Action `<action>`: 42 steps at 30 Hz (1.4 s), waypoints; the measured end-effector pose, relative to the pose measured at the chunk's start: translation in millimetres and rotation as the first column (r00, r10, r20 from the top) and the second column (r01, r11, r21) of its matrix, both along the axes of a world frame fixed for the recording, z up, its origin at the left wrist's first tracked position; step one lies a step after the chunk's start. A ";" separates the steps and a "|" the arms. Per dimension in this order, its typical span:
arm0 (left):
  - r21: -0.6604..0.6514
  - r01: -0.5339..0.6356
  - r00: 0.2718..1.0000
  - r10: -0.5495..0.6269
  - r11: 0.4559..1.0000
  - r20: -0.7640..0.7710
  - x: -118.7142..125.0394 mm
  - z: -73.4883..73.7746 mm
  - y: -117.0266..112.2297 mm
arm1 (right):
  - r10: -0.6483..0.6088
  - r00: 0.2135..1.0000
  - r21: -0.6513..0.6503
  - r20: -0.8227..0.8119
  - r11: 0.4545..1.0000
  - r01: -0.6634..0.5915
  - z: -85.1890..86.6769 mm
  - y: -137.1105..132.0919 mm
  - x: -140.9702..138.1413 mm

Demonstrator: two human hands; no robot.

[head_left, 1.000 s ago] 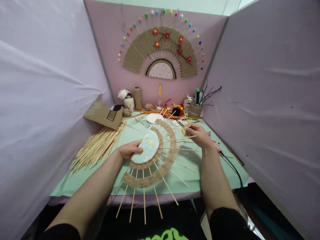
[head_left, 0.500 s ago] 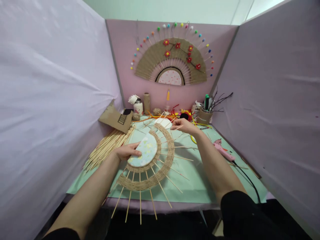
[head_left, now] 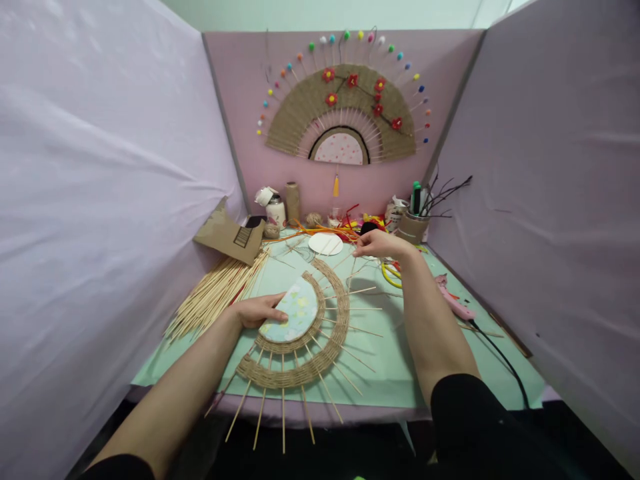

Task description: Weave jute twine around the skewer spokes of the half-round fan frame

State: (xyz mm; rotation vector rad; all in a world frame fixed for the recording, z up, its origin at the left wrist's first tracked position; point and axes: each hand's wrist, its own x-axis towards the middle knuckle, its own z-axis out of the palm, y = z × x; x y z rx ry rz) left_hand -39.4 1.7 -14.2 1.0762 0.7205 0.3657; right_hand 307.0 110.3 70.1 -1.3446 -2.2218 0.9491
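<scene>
My left hand [head_left: 260, 311] is closed on the straight edge of a half-round woven fan [head_left: 336, 333], thumb lying over its pale blue flowered centre panel [head_left: 299, 312]. Two bands of brown twine curve around this panel, and thin wooden sticks fan out past the outer band. The fan is tilted, its sticks pointing down and to the right over the table's front edge. Beyond the fan's upper right end, my right hand [head_left: 373, 245] pinches what looks like a thin strand of twine [head_left: 350, 275] running down toward the outer sticks.
A bundle of wooden sticks [head_left: 215, 297] lies left, beneath folded cardboard [head_left: 230, 233]. On the right are a pink glue gun [head_left: 456, 303] with its cord and yellow-handled scissors [head_left: 390, 275]. Jars, a white oval [head_left: 325, 243] and craft bits line the back, below a finished fan [head_left: 300, 110].
My right hand has shifted slightly right and up, away from the fan's end. The fan has turned a little and moved slightly right and down in view, still in my left hand.
</scene>
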 end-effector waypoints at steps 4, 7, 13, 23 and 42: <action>-0.004 0.014 1.000 -0.014 1.000 -0.005 0.7 1.2 -0.2 | 0.027 0.987 -0.014 -0.157 0.999 -0.030 1.0 -1.8 1.2; -0.005 0.026 1.000 -0.026 1.000 -0.009 0.8 1.0 0.3 | 0.061 0.965 -0.037 -0.253 0.997 -0.073 -1.7 -1.9 -1.8; -0.002 0.057 0.998 -0.057 0.998 0.008 0.4 2.6 -0.9 | 0.049 0.912 -0.152 -0.407 0.981 -0.121 -15.0 1.1 -6.9; 0.009 0.070 0.995 -0.071 0.997 0.067 6.9 4.9 -0.6 | -0.031 0.781 -0.334 -0.623 0.914 -0.230 -40.1 4.7 -35.6; -0.074 -0.317 0.937 0.324 0.946 0.127 53.0 19.9 24.0 | -0.255 0.741 -0.321 -0.622 0.946 0.056 -50.7 -5.5 -102.9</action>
